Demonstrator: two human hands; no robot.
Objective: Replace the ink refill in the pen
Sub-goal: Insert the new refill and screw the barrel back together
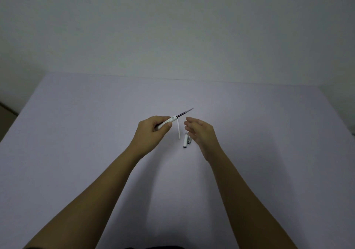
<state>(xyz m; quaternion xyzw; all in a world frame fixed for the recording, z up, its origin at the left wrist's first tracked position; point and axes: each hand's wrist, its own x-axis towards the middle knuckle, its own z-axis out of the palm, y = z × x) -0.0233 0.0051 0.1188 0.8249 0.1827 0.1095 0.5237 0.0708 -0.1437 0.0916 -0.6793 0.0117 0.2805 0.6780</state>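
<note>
My left hand (153, 128) grips a white pen barrel (168, 121) above the table, tilted up to the right. A dark ink refill (184, 112) sticks out of the barrel's open end. My right hand (199, 131) hovers just right of the refill with fingers apart, holding nothing. A thin white refill tube (179, 131) lies on the table between the hands. A white pen cap (185, 140) and a small grey pen tip piece (189, 140) lie side by side beneath my right hand's fingers.
A pale lilac table (76, 133) spreads out on all sides, meeting a white wall (172, 27) at the back. The table's left edge runs diagonally at far left.
</note>
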